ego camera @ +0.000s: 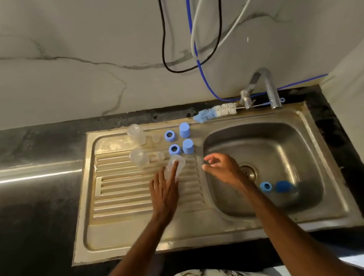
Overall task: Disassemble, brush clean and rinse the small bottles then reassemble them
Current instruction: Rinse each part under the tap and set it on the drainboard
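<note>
Left hand (164,191) holding clear bottle (177,161) on drainboard (126,195), right hand (222,167) loosely curled, empty, over basin (290,149)

- sink (220,230): dull, stained steel with a ribbed drainboard
- bottles (136,134): clear plastic
- caps (184,129) and rings (169,135): matt blue plastic
- brush (215,111): blue and white bristles
- counter (25,199): glossy black stone
- wall (56,61): smooth veined marble

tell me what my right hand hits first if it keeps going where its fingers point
The right hand points left, toward the drainboard. First in its line looks to be the clear bottle that the left hand holds, though height is unclear.
</note>
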A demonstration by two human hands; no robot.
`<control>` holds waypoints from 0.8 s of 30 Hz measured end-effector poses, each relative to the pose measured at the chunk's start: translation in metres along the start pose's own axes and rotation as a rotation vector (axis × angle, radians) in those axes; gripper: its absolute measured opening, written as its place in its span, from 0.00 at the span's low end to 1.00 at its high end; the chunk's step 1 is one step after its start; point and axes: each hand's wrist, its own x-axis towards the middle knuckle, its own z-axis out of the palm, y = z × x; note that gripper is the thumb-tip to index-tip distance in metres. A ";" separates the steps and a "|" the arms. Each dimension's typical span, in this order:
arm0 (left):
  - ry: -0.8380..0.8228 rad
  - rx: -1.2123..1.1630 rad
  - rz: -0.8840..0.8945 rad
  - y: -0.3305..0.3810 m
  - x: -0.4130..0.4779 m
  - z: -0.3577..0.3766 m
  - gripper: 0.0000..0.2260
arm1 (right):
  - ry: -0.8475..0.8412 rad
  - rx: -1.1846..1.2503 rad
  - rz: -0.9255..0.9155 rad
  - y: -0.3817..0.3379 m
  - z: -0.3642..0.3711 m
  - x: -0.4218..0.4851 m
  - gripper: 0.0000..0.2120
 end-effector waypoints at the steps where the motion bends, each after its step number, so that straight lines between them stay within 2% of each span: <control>1: 0.002 0.002 0.008 0.000 -0.001 0.005 0.30 | 0.008 -0.011 -0.009 -0.005 0.003 0.002 0.10; 4: 0.010 0.006 -0.018 0.005 -0.006 0.004 0.27 | 0.029 -0.037 0.000 -0.009 0.010 0.001 0.06; 9: -0.015 -0.056 -0.163 0.021 0.003 -0.008 0.27 | -0.082 -0.064 -0.002 -0.010 0.030 0.002 0.06; 14: 0.081 -0.246 -0.169 0.002 -0.001 0.003 0.33 | -0.145 -0.090 -0.003 -0.015 0.048 0.006 0.06; 19: 0.248 -0.560 -0.332 -0.023 -0.005 -0.018 0.27 | -0.125 -0.092 -0.002 -0.018 0.061 0.004 0.05; 24: 0.271 -0.670 -0.410 -0.046 -0.004 -0.026 0.25 | -0.126 -0.103 0.003 -0.017 0.068 0.000 0.05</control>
